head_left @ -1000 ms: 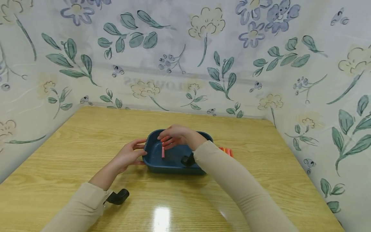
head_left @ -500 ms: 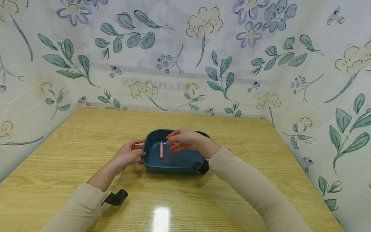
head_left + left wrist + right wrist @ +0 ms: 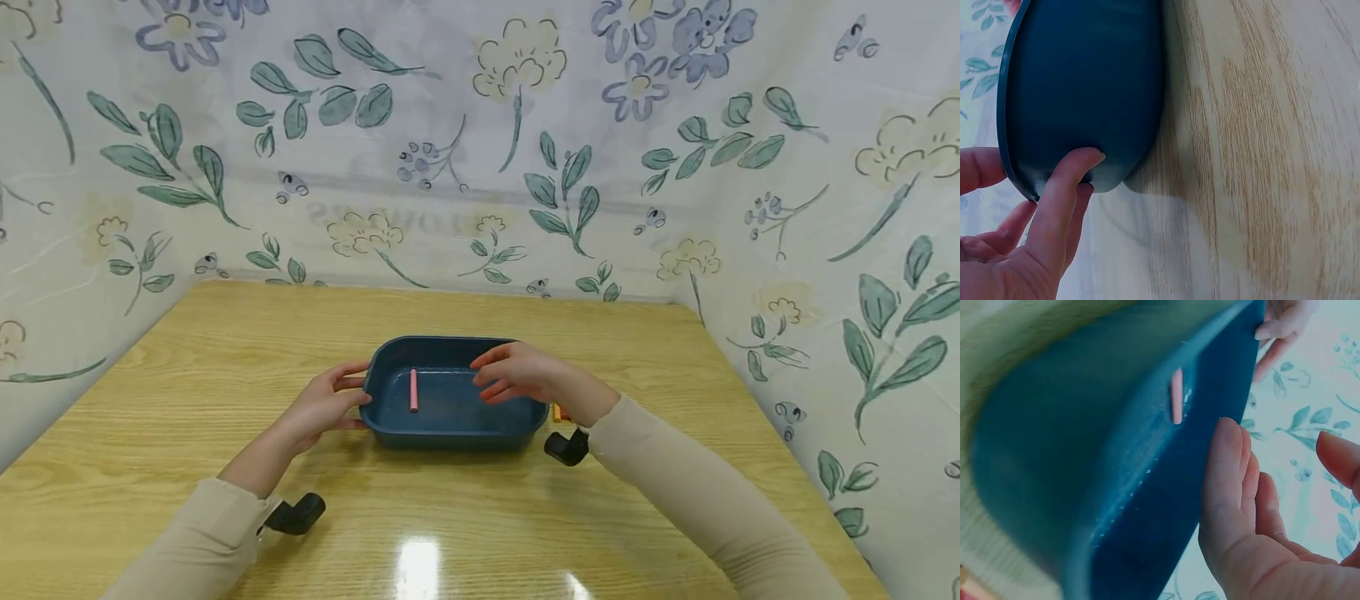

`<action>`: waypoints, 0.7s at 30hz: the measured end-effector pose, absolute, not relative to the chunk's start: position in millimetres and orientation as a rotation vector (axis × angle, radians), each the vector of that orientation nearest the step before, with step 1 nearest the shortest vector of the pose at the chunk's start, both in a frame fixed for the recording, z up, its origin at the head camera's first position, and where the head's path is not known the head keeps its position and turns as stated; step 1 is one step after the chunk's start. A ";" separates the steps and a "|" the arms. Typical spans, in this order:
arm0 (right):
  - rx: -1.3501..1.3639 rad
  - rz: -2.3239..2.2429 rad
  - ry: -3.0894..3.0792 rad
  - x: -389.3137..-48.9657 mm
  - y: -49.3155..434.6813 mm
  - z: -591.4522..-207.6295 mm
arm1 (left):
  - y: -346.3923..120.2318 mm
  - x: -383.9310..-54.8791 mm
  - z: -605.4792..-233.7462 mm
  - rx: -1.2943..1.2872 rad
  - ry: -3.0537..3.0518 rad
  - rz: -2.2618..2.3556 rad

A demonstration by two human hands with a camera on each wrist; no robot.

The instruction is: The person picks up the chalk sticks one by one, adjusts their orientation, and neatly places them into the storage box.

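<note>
A dark blue rectangular tub (image 3: 450, 442) with rounded corners sits on the table, a single thin pink stick (image 3: 413, 390) lying inside near its left end. My left hand (image 3: 326, 404) grips the tub's left end, with fingers spread along the outer wall and the thumb at the rim; in the left wrist view, fingers press the tub's outside (image 3: 1085, 81). Over the right half of the tub hovers my right hand (image 3: 525, 373), fingers relaxed and holding nothing. The right wrist view shows its loosely bent fingers (image 3: 1229, 481) beside the tub's rim, the pink stick farther in.
Several red and orange-yellow sticks (image 3: 557, 413) lie on the table just right of the tub, partly hidden by my right wrist. The wooden table (image 3: 420, 500) is bordered by a flower-print cloth (image 3: 450, 250) at the back and both sides. Black wrist-camera mounts (image 3: 566, 448) stick out below the sleeves.
My right hand has moved right, away from the pink stick, to the tub's right half. The stick now lies fully uncovered inside. My left hand keeps its hold on the left end.
</note>
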State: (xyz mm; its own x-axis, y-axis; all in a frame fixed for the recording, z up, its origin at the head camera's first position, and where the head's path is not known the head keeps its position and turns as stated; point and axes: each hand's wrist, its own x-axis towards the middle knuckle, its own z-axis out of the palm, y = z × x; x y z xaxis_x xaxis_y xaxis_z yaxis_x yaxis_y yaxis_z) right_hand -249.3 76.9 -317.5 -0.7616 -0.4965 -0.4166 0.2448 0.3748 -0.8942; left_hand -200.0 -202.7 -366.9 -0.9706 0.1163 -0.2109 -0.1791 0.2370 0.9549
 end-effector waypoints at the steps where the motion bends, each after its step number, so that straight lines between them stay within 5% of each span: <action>1: -0.213 -1.445 1.980 -248.1 79.6 -318.2 | -203.2 -199.7 -367.1 -0.059 2.274 1.803; 21: -0.220 -1.664 2.000 -227.6 144.8 -342.4 | -204.2 -200.8 -370.1 -0.053 2.271 1.804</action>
